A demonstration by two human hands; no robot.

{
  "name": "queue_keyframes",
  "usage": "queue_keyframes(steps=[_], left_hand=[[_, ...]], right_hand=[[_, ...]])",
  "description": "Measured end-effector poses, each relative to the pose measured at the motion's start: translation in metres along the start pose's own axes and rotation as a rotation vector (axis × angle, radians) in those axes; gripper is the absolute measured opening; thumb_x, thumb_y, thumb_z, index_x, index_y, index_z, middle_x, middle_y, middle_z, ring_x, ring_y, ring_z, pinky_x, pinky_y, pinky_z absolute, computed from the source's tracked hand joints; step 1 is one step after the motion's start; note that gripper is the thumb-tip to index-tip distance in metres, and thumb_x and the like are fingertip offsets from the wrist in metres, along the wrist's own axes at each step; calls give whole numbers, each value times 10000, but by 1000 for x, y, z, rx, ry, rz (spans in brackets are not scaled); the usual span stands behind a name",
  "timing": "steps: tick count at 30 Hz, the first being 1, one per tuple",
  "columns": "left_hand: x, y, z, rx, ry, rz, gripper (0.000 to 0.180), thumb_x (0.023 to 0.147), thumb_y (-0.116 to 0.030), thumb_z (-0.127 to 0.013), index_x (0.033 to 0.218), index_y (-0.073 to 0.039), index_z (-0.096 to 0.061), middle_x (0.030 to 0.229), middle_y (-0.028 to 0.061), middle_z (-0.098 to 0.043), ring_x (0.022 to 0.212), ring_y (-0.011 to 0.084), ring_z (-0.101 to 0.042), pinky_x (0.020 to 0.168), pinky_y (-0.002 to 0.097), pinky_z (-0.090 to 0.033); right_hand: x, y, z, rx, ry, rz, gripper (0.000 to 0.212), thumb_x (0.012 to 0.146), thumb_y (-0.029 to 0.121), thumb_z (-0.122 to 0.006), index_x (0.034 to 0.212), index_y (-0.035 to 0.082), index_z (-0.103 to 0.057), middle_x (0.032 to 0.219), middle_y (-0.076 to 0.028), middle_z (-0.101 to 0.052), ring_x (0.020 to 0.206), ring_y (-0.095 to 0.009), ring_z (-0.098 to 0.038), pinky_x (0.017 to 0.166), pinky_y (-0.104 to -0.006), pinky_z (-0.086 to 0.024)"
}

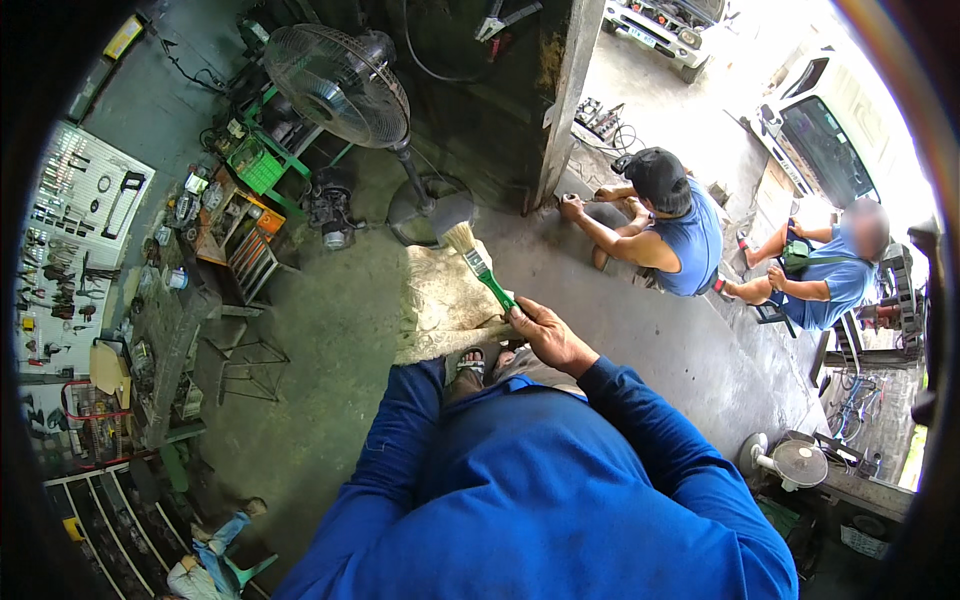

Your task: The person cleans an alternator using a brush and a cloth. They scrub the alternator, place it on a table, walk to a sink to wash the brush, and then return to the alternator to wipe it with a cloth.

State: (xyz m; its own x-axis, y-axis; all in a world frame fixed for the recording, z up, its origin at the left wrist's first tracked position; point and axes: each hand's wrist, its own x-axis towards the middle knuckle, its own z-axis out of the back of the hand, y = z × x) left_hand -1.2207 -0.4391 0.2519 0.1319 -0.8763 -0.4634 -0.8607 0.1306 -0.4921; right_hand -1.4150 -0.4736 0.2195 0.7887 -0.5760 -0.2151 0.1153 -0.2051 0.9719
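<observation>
paintbrush point(482, 268), green-handled, gripped in right hand point(548, 335) over pale slab point(440, 300).

Wearer: long-sleeved shirt point(540, 490), plain royal blue, no print or logo seen. Sleeves reach the wrists; right cuff point(600, 372) loose and creased just below the right hand point(548, 335). Grey trousers above the shirt. Dark strapped sandal point(472, 362) above the trousers.

My right grip point(548, 335) holds a brush point(478, 264) out before me; a standing fan point(345, 88) is beyond it, a tool board point(80, 215) far left, two seated people right.
</observation>
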Motion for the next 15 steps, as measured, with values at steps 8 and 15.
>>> queue_keyframes(steps=[8, 15], left_hand=[[8, 19, 7, -109, 78, -132, 331, 985, -453, -570, 1030, -125, -591, 841, 19, -575, 741, 194, -571, 654, 330, -495], [29, 28, 19, -128, -221, 69, 401, 998, -561, -489, 920, -169, -511, 862, 26, -551, 611, 167, -468, 543, 311, -428]], right_hand=[[6, 5, -1, -190, 117, -34, 429, 1065, 380, -459, 1080, -12, -633, 851, -91, -673, 815, -185, -600, 786, -367, -493], [2, 14, 9, -507, 205, -68, 539, 990, 493, -544, 997, -34, -660, 777, -223, -645, 731, -320, -630, 720, -453, -484]])
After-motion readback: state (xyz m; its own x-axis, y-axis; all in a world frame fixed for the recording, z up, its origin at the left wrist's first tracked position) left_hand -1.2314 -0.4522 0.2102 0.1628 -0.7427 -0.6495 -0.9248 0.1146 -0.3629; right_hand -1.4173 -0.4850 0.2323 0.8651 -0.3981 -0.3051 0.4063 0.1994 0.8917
